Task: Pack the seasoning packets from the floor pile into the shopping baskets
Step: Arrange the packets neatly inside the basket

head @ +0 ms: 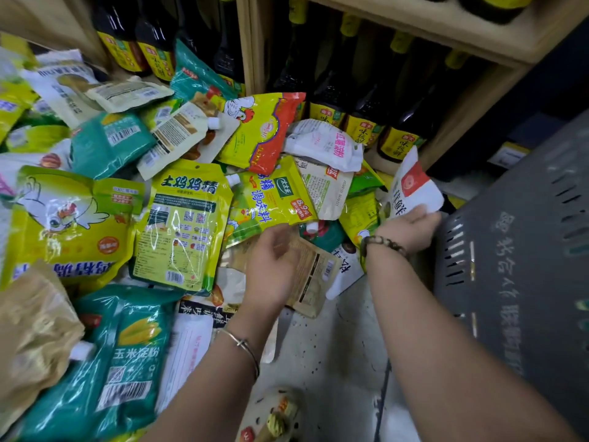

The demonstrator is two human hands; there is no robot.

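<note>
Right hand point(411, 228) holds white packet point(411, 183) | grey basket point(510, 250) beside | bottles point(398, 135) behind

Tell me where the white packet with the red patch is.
Head view, right side: the right hand holds the white packet up beside the grey basket, in front of the dark bottles.

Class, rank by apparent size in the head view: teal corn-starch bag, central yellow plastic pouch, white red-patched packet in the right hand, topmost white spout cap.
Teal corn-starch bag, nearest the camera, so unsure.
Central yellow plastic pouch.
White red-patched packet in the right hand.
Topmost white spout cap.
</note>
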